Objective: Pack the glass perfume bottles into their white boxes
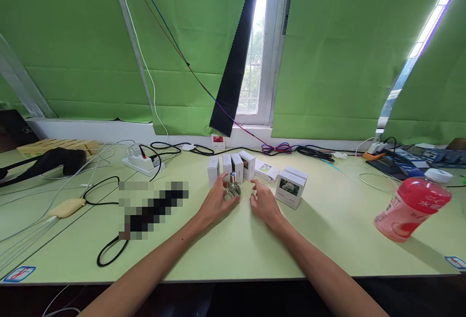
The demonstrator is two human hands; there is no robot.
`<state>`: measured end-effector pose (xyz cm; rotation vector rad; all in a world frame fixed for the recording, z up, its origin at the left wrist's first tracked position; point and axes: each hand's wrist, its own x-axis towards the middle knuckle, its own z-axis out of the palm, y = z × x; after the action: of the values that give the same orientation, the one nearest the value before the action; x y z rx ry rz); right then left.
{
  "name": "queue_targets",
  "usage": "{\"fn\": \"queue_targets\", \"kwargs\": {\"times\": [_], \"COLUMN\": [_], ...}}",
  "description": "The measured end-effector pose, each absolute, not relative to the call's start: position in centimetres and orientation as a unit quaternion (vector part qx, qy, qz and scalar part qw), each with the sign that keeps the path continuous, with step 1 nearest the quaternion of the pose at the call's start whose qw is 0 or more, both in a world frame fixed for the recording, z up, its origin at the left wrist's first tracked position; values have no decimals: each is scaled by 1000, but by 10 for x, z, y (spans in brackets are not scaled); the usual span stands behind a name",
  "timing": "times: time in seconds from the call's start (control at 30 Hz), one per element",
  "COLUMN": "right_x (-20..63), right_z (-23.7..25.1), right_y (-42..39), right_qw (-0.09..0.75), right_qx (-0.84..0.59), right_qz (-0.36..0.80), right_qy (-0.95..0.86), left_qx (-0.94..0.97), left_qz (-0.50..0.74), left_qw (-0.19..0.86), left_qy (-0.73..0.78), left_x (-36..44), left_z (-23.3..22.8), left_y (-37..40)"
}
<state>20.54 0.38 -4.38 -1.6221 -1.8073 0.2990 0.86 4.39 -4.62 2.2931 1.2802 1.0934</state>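
A small clear glass perfume bottle [233,189] with a silver cap stands upright on the table. My left hand [216,199] curves round its left side, thumb in front and fingers behind. To the right of the bottle, my right hand [265,201] rests on the table with bent fingers somewhat apart and nothing in them. Close behind the bottle stand several small white boxes [237,167], and a white box with a flower picture [267,170] lies flat beside them. Two more white boxes [290,188] with a white-flower picture stand just right of my right hand.
A pink drink bottle [411,208] stands at the right. Black cable [316,153] and a red-blue wire bundle [276,148] run along the back. On the left are a power strip [141,162], loose cables, a beige connector block [67,208] and a pixelated dark item [156,210].
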Motion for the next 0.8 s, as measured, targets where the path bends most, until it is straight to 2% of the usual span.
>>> {"fn": "queue_targets", "kwargs": {"times": [0.2,0.8], "right_x": [222,239], "right_z": [-42,-44], "right_y": [12,20], "right_qw": [278,255], "right_qx": [-700,-744], "right_qz": [71,39], "right_qy": [-654,-616], "left_qx": [802,802], "left_qz": [370,356], "left_qw": [141,129], "left_qy": [447,462], "left_x": [5,6], "left_z": [-50,-50], "left_y": [47,43]}}
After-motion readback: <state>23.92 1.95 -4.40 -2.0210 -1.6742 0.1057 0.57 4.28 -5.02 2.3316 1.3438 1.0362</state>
